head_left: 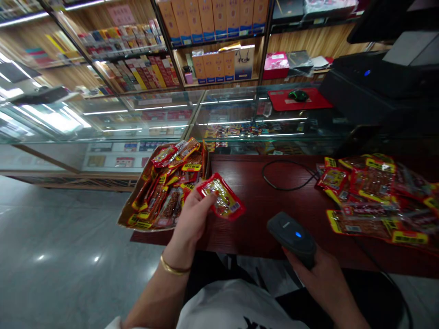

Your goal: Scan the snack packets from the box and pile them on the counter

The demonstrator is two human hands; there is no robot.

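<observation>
1 scanner (291, 234), 1 held pkt (223, 198)

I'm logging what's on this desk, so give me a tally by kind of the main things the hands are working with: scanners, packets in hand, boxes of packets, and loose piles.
Barcode scanner, in the right hand: 1
Snack packet in the left hand: 1
Cardboard box of packets: 1
Loose pile of packets: 1
Total: 4

A glass display counter (212, 114) runs across the room, with a red mouse pad (298, 99) and a dark mouse (297, 95) on top. Behind it, wooden shelves (219, 43) carry rows of orange boxes (212, 18) and a pink box (276, 65). A black register terminal (373, 77) stands at the right above the grey tiled floor (51, 246).
</observation>
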